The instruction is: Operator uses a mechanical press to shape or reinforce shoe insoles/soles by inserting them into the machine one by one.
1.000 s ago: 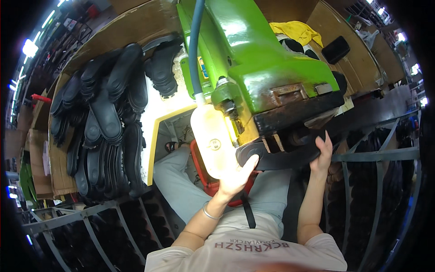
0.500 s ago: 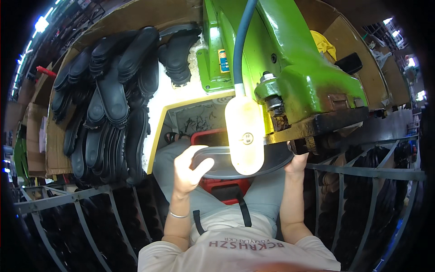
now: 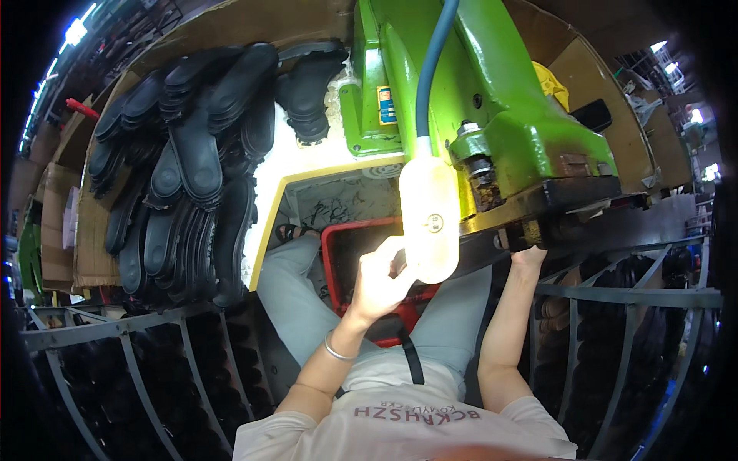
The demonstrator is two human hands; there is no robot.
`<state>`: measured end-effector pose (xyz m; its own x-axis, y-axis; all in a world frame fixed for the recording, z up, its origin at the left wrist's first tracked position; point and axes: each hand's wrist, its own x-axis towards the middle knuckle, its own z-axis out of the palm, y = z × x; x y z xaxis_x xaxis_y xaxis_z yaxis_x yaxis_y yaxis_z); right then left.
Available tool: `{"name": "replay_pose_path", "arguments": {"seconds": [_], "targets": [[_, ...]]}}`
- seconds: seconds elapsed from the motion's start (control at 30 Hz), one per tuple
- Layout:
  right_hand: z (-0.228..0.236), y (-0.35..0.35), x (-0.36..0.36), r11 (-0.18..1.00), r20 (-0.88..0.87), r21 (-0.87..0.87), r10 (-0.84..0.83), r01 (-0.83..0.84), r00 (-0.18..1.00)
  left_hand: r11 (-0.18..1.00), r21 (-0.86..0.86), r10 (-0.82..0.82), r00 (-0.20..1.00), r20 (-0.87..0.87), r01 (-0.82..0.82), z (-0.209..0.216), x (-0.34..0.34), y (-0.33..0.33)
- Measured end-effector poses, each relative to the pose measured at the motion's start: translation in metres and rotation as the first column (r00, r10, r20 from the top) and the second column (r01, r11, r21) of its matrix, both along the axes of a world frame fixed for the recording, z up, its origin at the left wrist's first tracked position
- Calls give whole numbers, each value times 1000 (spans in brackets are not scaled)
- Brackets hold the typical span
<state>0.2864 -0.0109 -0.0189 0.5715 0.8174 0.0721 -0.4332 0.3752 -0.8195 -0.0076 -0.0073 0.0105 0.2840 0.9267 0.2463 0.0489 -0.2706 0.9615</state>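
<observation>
My left hand is closed, fingers curled and thumb bent, beside the glowing oval lamp. A dark sole-like piece shows to the right of the lamp; its left part is hidden behind the lamp, where a dark edge meets my left fingers. My right hand reaches up to the underside of the green machine's head, next to the piece's right end. Its fingertips are hidden by the machine, so its grip does not show.
Black shoe soles lie in stacks on the white table at left. Below the machine is a red bin between my legs. Metal racks with dark items flank me on both sides. A blue cable runs to the lamp.
My left hand has moved right, to the lamp, and its spread fingers have closed. My right hand has shifted slightly right and up under the machine head. The dark piece has moved right with it.
</observation>
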Motion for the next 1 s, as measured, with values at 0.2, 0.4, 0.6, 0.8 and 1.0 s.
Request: {"name": "replay_pose_path", "arguments": {"seconds": [0.2,0.4,0.6,0.8,1.0], "targets": [[0,-10,-38,994,20,-17,111,-111,994,992,-114,84,972,220,-60,5,-25,7],[14,-23,-98,994,37,-55,96,-94,995,943,-317,191,948,253,-105,-11,-71,-2],[29,-17,-131,975,104,-48,220,-216,970,898,-434,228,921,316,-73,-45,-110,-38],[35,-8,-130,920,272,-54,387,-387,881,828,-475,-306,950,62,297,-30,-87,-47],[15,-37,-124,981,456,-167,163,-96,875,989,-138,-74,987,-142,54,-4,21,-9]]}}
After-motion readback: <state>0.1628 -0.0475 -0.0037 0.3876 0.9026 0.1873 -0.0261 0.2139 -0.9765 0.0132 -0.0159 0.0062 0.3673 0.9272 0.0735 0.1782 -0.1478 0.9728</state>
